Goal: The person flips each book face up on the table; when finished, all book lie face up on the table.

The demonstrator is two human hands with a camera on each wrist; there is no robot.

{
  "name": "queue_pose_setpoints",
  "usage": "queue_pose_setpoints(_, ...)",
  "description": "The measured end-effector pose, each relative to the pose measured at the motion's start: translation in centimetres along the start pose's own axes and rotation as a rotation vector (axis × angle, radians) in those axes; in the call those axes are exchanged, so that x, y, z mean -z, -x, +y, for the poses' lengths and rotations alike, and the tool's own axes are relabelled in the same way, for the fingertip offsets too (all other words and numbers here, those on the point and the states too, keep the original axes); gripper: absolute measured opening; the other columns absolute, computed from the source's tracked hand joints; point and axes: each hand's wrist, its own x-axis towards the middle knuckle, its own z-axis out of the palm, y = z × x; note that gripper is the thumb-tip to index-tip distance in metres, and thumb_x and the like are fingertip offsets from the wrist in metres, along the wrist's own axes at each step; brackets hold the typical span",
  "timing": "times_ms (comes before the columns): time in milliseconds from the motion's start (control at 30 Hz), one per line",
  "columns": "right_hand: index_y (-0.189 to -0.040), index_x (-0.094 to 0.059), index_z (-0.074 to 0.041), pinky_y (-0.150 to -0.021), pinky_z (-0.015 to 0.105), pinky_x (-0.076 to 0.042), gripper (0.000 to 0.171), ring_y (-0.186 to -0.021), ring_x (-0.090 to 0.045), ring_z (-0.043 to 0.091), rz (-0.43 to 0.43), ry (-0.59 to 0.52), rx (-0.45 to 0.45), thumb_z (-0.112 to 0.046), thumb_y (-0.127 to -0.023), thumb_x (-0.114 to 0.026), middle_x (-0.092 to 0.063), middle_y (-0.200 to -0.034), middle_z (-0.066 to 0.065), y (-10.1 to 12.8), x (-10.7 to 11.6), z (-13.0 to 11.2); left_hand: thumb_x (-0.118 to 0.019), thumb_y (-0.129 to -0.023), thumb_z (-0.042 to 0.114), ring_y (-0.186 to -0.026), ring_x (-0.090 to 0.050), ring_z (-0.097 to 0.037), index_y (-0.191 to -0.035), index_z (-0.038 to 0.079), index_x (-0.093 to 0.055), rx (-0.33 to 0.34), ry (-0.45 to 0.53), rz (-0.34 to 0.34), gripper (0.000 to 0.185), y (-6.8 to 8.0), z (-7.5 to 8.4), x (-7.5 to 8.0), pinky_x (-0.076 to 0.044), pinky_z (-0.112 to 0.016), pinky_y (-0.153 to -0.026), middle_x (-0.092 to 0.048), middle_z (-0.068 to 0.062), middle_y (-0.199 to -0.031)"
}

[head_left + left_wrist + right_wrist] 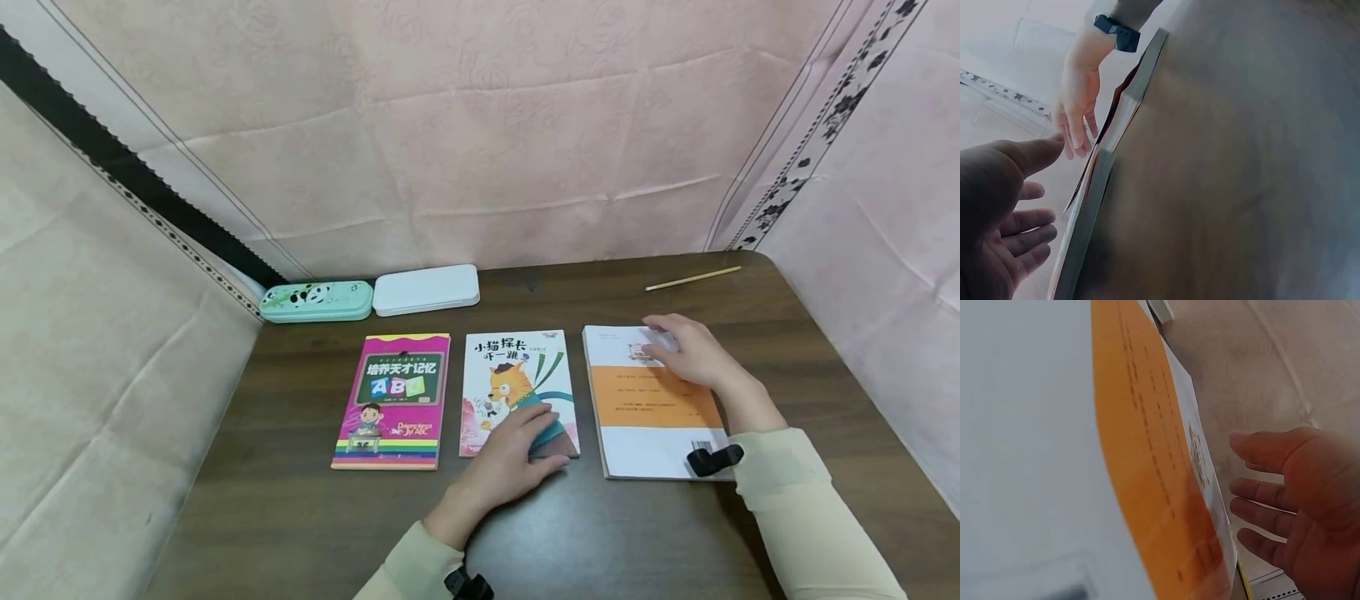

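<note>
Head view: both hands flat on books — left hand [517, 454], right hand [693, 350].

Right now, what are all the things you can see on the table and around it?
Pink book: one, pink with rainbow stripes, left of the row of three.
Cat book: one, white with an orange cat, middle of the row.
White and orange book: one, right of the row.
Green pencil case: one, mint green with pandas, back left of the table.
White case: one, white, beside the green one.
Pencil: one, yellowish, back right.
Table: one, dark brown wood.
Cloth: pale pink, hung around the table.
Left hand: rests on the cat book.
Right hand: rests on the white and orange book.
</note>
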Motion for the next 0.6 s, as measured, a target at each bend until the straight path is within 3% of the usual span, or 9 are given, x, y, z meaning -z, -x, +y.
queue_pose_setpoints(233, -0.145, -0.048, 0.003, -0.106, 0.070, -0.033, 0.060, -0.132, -0.041, 0.052, 0.011, 0.013, -0.038, -0.027, -0.097, -0.069, -0.045, -0.144, 0.031, 0.2, 0.1, 1.8, -0.075, -0.092, 0.041, -0.134, -0.050, -0.019, -0.139, 0.011, -0.062, -0.044, -0.022, -0.011, 0.057, -0.7, 0.8, -1.2, -0.044, -0.035, -0.109, -0.053, -0.005, -0.147)
queue_pose_setpoints(367, -0.147, -0.045, 0.002, -0.109, 0.071, -0.028, 0.067, -0.138, -0.034, 0.052, -0.027, 0.006, -0.085, -0.032, -0.095, -0.072, -0.039, -0.150, 0.031, 0.3, 0.3, 2.8, -0.074, -0.093, 0.043, -0.133, -0.051, -0.019, -0.140, 0.012, -0.061, -0.061, -0.050, -0.025, 0.058, -0.9, 1.1, -1.6, -0.042, -0.034, -0.111, -0.053, -0.003, -0.147)
queue_pose_setpoints(600, -0.150, -0.039, 0.006, -0.110, 0.071, -0.026, 0.079, -0.139, -0.029, 0.055, -0.086, 0.026, -0.138, -0.039, -0.094, -0.072, -0.034, -0.152, 0.035, 0.4, 1.3, 3.9, -0.072, -0.093, 0.044, -0.137, -0.048, -0.018, -0.143, 0.012, -0.058, -0.041, -0.041, -0.080, 0.061, -1.4, 2.1, -2.0, -0.039, -0.034, -0.114, -0.051, -0.002, -0.149)
